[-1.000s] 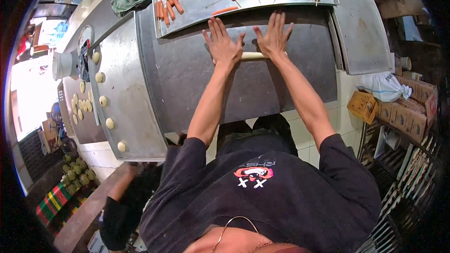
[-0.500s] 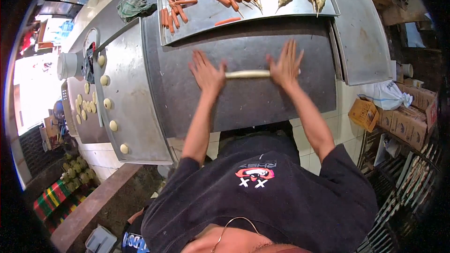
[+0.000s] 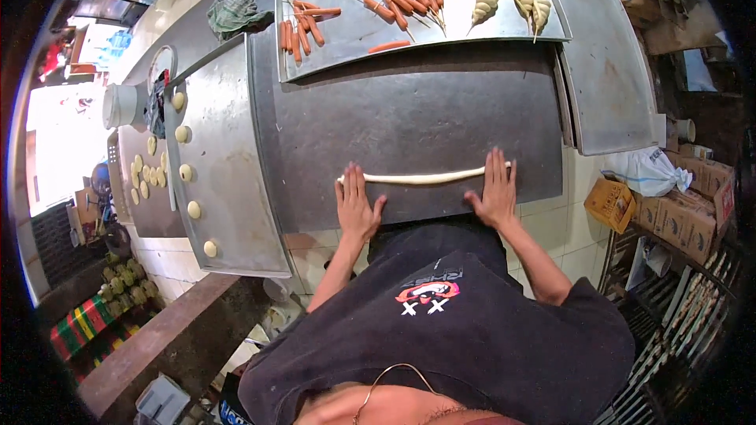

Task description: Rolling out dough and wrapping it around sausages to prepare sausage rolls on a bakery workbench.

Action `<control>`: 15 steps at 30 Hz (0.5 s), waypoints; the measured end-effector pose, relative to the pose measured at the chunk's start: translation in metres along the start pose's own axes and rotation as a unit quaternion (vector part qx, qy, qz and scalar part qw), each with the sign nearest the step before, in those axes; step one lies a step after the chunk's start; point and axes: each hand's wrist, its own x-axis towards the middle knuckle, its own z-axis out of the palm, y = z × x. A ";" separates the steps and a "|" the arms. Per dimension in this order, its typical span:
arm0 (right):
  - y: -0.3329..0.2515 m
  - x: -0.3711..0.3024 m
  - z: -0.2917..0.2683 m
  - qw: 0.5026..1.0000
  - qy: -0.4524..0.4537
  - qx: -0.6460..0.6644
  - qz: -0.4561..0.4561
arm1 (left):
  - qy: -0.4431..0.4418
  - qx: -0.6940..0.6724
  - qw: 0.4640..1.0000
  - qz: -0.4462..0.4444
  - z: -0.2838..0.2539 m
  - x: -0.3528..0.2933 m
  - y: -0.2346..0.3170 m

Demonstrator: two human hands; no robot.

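1. Left hand (image 3: pixel 358 208) and right hand (image 3: pixel 496 193) lie open, palms down, across the dough rope (image 3: pixel 425 179) near its 2 ends; neither clasps it.
2. Dough rope runs side to side, close to the worktop's (image 3: pixel 417 110) front edge.
3. Toward its back edge, 1 tray (image 3: pixel 346 43) holds sausages (image 3: pixel 403 1), with 3 wrapped sausages (image 3: pixel 485 5) near the front right corner.

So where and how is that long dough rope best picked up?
Probably near both ends at once, from above: the dough rope lies flat across the dark worktop, long, thin and seemingly soft, so lifting by the middle alone would likely let it sag. The left hand and right hand lie palm-down, fingers across it near its ends.
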 end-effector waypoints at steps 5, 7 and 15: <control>0.045 0.164 -0.011 0.990 0.105 -0.052 0.078 | 0.160 0.059 0.984 -0.046 -0.020 0.159 -0.031; 0.050 0.192 -0.004 0.987 0.117 -0.043 0.100 | 0.212 0.049 0.974 -0.056 -0.024 0.188 -0.042; 0.014 0.033 -0.010 0.998 0.041 -0.016 0.033 | 0.109 0.043 0.993 -0.026 0.003 0.032 -0.009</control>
